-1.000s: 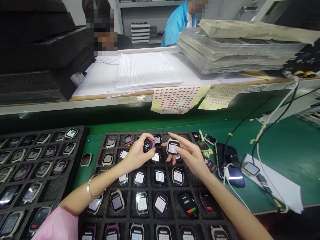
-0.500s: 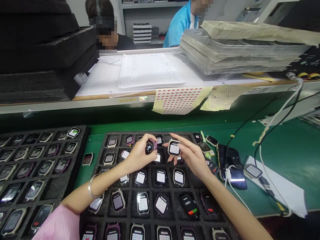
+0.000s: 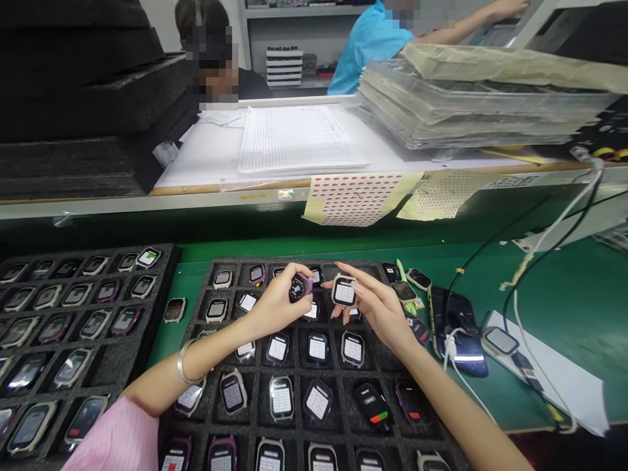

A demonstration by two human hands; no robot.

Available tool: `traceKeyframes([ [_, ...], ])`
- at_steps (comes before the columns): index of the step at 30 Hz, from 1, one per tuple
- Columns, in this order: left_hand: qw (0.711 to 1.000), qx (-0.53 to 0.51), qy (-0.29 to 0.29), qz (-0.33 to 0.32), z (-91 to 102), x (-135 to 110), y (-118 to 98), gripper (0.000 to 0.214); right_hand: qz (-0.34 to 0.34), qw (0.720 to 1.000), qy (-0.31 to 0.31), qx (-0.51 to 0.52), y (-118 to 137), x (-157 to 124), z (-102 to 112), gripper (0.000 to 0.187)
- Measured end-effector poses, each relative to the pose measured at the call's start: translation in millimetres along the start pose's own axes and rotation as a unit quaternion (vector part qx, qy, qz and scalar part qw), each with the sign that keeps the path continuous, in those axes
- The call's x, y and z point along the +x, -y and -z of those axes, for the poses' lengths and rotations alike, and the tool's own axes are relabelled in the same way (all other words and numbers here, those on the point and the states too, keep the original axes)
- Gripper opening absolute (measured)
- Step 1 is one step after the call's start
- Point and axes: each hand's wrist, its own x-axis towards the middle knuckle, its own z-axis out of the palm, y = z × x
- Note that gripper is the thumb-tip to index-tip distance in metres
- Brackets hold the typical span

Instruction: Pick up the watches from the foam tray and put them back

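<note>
My left hand [image 3: 280, 297] is closed around a purple smartwatch case [image 3: 298, 288] whose dark face shows a lit dial. In my right hand [image 3: 380, 304] is a silver-framed smartwatch case [image 3: 344, 290], its screen lit with a white grid; the thumb rests at its right edge and the fingers pass behind. Both watches are strapless and held above a black foam tray [image 3: 338, 367]. Rows of watch cases fill many of its compartments, several with white grids lit, among them a black watch [image 3: 373, 403] with a red and green strip. My forearms hide part of the tray.
Another foam tray of watches [image 3: 114, 356] lies at left, with a single watch [image 3: 174, 310] between the trays. At right are a smartphone [image 3: 456, 327], cables [image 3: 513, 307] and a white sheet [image 3: 564, 373]. A shelf ledge [image 3: 220, 196] runs behind, bearing stacked plastic trays [image 3: 471, 108]. Two people are beyond.
Both hands keep their watches in almost the same pose. The view has shifted slightly. The person in blue now has an arm stretched out to the right.
</note>
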Motion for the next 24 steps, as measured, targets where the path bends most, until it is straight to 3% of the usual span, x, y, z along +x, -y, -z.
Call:
traceKeyframes([
  [24,1.0,0.025,-0.007,0.008,2.3,-0.3,-3.2,0.025,-0.016,0.999,-0.006,-0.028,0.3,-0.2,-1.4,0.047],
])
